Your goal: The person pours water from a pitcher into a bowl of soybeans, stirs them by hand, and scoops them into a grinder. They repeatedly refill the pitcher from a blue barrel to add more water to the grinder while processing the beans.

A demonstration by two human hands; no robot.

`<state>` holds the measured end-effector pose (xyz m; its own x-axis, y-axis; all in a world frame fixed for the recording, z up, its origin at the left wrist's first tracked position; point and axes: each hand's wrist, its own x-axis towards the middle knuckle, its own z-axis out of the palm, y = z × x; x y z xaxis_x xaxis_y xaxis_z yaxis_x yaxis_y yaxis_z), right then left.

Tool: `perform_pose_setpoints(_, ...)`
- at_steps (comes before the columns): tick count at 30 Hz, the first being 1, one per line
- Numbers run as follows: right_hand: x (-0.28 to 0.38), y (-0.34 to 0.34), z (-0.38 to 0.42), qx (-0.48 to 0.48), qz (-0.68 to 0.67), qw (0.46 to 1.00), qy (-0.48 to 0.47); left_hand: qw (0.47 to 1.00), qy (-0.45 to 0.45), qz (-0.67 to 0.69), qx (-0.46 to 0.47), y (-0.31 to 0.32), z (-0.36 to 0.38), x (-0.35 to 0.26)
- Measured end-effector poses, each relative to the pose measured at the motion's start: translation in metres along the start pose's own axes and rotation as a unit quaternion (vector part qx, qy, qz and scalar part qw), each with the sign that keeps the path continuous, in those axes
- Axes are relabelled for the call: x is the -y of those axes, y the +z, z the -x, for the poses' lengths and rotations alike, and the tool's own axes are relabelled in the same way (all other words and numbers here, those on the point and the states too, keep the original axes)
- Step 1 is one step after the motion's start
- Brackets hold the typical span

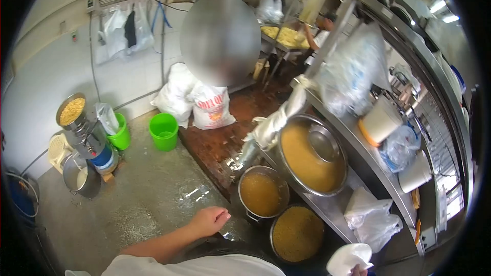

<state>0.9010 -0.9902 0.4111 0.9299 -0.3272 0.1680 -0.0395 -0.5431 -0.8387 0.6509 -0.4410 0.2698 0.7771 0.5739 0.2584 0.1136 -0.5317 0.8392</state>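
My left hand (209,221) hangs over the floor beside the pots, its fingers curled together; whether anything is inside them is hidden. At the lower right, my right hand (359,271) shows only as fingertips at the edge of a white plastic scoop or bowl (349,258), which it holds. Between the hands stand a pot of cloudy orange-brown liquid (260,191) and a pot filled with soaked yellowish grains (298,233). Above them, a large steel basin (307,174) holds tan liquid, with a smaller metal bowl (323,143) resting in it.
Steel shelving (368,148) with plastic bags and white buckets runs along the right. White sacks (212,106), a green bucket (163,132), and a grinder (92,140) with grain in its hopper stand beyond the wet floor (153,194). Another person (321,36) is at the back.
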Motion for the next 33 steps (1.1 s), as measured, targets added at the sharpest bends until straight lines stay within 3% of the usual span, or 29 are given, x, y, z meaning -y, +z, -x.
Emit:
perform_pose_setpoints(2,0.056,0.068,0.043,0.06,-0.084,0.991,0.088,0.998,-0.053,0.017,-0.016,-0.032,0.005,-0.005)
perform_pose_setpoints(4,0.091,0.138,0.083,0.163,-0.172,0.966,0.103,0.992,-0.112,0.036,-0.034,-0.054,0.005,0.0)
perform_pose_setpoints(6,0.062,0.231,0.08,0.368,-0.174,0.912,0.049,0.993,0.013,-0.043,-0.109,-0.075,0.003,0.019)
perform_pose_setpoints(8,0.101,0.303,0.123,0.46,-0.136,0.876,0.054,0.991,-0.037,-0.056,-0.113,-0.107,0.001,0.024)
perform_pose_setpoints(10,0.134,0.378,0.169,0.513,-0.121,0.848,0.064,0.988,-0.012,-0.076,-0.137,-0.144,0.001,0.039)
perform_pose_setpoints(13,0.18,0.478,0.232,0.622,-0.117,0.773,0.032,0.976,-0.068,-0.112,-0.175,-0.215,0.001,0.063)
perform_pose_setpoints(14,0.193,0.513,0.254,0.638,-0.111,0.761,0.033,0.972,-0.085,-0.121,-0.184,-0.238,0.001,0.078)
perform_pose_setpoints(16,0.213,0.591,0.296,0.662,-0.121,0.728,-0.128,0.948,-0.144,-0.156,-0.238,-0.282,0.006,0.106)
perform_pose_setpoints(17,0.228,0.626,0.316,0.675,-0.116,0.717,-0.131,0.933,-0.153,-0.185,-0.267,-0.299,0.01,0.127)
perform_pose_setpoints(20,0.276,0.712,0.376,0.658,-0.046,0.673,-0.334,0.903,-0.256,-0.189,-0.29,-0.351,0.023,0.158)
perform_pose_setpoints(22,0.338,0.738,0.42,0.651,-0.026,0.622,-0.435,0.887,-0.302,-0.153,-0.315,-0.382,0.028,0.165)
perform_pose_setpoints(23,0.368,0.752,0.44,0.655,-0.021,0.614,-0.439,0.872,-0.339,-0.116,-0.334,-0.395,0.029,0.169)
perform_pose_setpoints(25,0.423,0.782,0.481,0.638,-0.043,0.536,-0.551,0.856,-0.355,-0.135,-0.35,-0.422,0.031,0.183)
perform_pose_setpoints(27,0.465,0.82,0.523,0.626,-0.102,0.481,-0.605,0.838,-0.38,-0.154,-0.359,-0.449,0.027,0.195)
perform_pose_setpoints(29,0.503,0.852,0.568,0.624,-0.107,0.46,-0.623,0.831,-0.385,-0.15,-0.371,-0.473,0.019,0.207)
perform_pose_setpoints(33,0.557,0.916,0.664,0.606,-0.102,0.449,-0.649,0.834,-0.377,-0.165,-0.367,-0.519,0.007,0.249)
